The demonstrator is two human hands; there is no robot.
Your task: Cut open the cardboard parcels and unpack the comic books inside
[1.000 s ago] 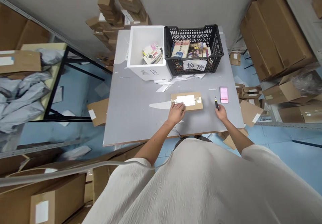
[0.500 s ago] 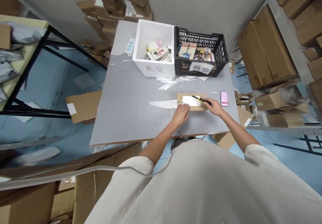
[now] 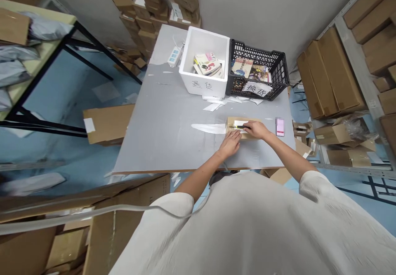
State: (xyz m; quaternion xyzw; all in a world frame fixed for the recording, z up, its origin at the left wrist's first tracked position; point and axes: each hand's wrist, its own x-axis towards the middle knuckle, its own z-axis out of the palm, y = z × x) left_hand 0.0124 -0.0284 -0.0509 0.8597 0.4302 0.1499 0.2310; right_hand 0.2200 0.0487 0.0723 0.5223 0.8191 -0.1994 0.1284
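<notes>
A small cardboard box (image 3: 229, 122) with a white label (image 3: 239, 123) lies on the grey table (image 3: 161, 139) in front of me. My left hand (image 3: 231, 142) rests with its fingers laid out on the near left edge of the box. In my right hand (image 3: 257, 129) is a yellow and black utility knife (image 3: 240, 127), held low over the label and pointing left. Whether its blade touches the box I cannot make out.
Behind the box stand a white foam bin (image 3: 204, 88) and a black crate (image 3: 280, 77), both holding books. A phone (image 3: 280, 126) lies at the right. Paper scraps (image 3: 213, 105) and a power strip (image 3: 175, 56) are on the table. Shelves with cartons (image 3: 334, 69) line the right.
My right hand has moved left over the box with the knife, which now lies flatter across the label. My left hand still presses the box. The whole view has shifted slightly.
</notes>
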